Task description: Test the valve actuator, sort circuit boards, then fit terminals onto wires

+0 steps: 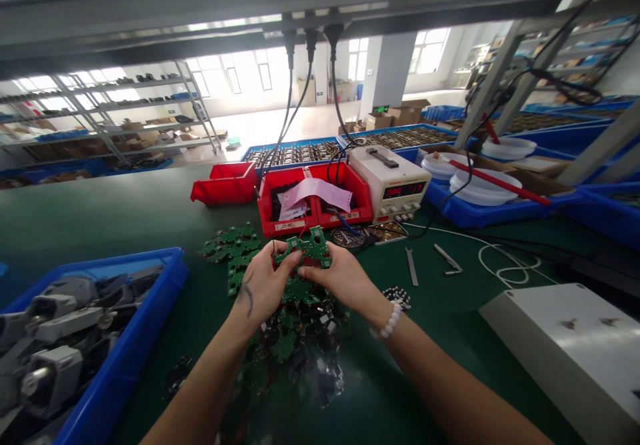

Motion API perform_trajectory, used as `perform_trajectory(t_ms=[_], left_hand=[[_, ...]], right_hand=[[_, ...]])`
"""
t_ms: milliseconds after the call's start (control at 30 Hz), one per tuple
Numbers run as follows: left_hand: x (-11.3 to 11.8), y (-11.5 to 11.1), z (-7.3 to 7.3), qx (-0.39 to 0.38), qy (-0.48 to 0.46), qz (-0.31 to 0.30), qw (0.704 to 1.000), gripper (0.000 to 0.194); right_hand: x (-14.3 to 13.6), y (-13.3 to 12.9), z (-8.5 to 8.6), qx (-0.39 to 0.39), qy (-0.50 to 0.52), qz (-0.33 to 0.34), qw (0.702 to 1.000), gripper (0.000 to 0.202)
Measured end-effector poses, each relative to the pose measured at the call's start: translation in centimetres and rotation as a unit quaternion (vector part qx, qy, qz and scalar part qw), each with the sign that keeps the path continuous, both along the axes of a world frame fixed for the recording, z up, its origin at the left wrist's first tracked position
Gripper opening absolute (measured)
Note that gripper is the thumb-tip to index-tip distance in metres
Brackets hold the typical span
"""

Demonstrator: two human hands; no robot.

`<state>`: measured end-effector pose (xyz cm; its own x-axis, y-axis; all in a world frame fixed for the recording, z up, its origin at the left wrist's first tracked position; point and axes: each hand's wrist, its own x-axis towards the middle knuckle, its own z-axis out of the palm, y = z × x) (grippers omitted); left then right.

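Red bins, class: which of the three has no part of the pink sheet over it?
The leftmost red bin, standing slightly apart. The pink sheet stretches over both others: the middle bin and the bin beside the white power supply.

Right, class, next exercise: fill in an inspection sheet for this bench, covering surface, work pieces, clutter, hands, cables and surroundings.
Surface: dark green benchtop, crowded around the hands.
Work pieces: green circuit board held up; loose boards beyond the left hand; mixed pile of parts below.
Clutter: wrench lying at right; lit power supply beside the filled red bins; blue tray of grey parts at left.
Hands: left hand and right hand both grip the green circuit board.
Cables: black cables hang from overhead; white cable loops on the benchtop.
Surroundings: shelving and windows behind.
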<state>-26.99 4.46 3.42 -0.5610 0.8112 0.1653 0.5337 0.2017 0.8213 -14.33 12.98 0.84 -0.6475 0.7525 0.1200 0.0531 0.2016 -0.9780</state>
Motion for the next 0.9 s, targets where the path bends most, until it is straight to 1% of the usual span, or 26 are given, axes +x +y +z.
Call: perform_trajectory(t_ms=[100,200,267,333,400,433,467,500,533,600,667,733,800,833,900], left_hand=[[0.6,0.2,-0.2,0.002,0.058,0.014,0.998,0.018],[0.8,0.4,-0.6,-0.001,0.088,0.001,0.996,0.013],[0.3,0.4,-1.0,-0.009,0.096,-0.018,0.995,0.013],[-0.3,0.4,-1.3,-0.019,0.094,-0.052,0.994,0.019],[-0.9,0.2,-1.2,-0.022,0.089,-0.093,0.991,0.04],[-1.1,0.1,-1.1,-0.017,0.091,-0.117,0.989,0.052],[-1.1,0.0,-0.9,-0.012,0.097,-0.14,0.985,0.059],[-0.9,-0.1,-0.6,-0.011,0.106,-0.159,0.982,0.059],[-0.7,-0.1,-0.4,-0.014,0.117,-0.169,0.979,0.052],[0.2,-0.1,-0.3,-0.029,0.137,-0.154,0.978,0.032],[1.2,0.0,-0.5,-0.04,0.151,-0.096,0.983,0.019],[2.0,0.0,-0.8,-0.04,0.16,-0.04,0.985,0.019],[2.0,0.0,-0.8,-0.048,0.161,-0.019,0.986,0.022],[1.5,-0.1,-0.7,-0.056,0.156,-0.029,0.986,0.025],[-0.1,-0.4,-0.2,-0.083,0.134,-0.078,0.984,0.037]], right_hand=[[-0.1,0.1,-0.1,0.002,-0.022,-0.011,1.0,0.022],[0.0,0.2,-0.2,0.007,-0.046,-0.009,0.999,0.017],[0.0,0.4,-0.3,0.012,-0.059,0.002,0.998,0.017],[0.1,0.6,-0.3,0.021,-0.067,0.02,0.997,0.022],[0.2,0.8,-0.3,0.031,-0.073,0.04,0.996,0.024],[0.3,0.8,-0.2,0.037,-0.077,0.05,0.995,0.022],[0.3,0.8,-0.2,0.043,-0.083,0.059,0.994,0.019],[0.4,0.7,-0.1,0.047,-0.088,0.07,0.993,0.015],[0.4,0.6,0.0,0.049,-0.094,0.079,0.991,0.013],[0.4,0.3,0.0,0.05,-0.104,0.091,0.989,0.012],[0.2,0.1,0.0,0.036,-0.116,0.091,0.988,0.011],[0.0,-0.1,-0.2,0.014,-0.127,0.089,0.988,0.009],[-0.1,-0.1,-0.3,0.001,-0.13,0.086,0.988,0.008],[-0.1,-0.1,-0.4,0.004,-0.129,0.082,0.988,0.012],[0.0,-0.1,-0.4,0.023,-0.124,0.078,0.989,0.032]])
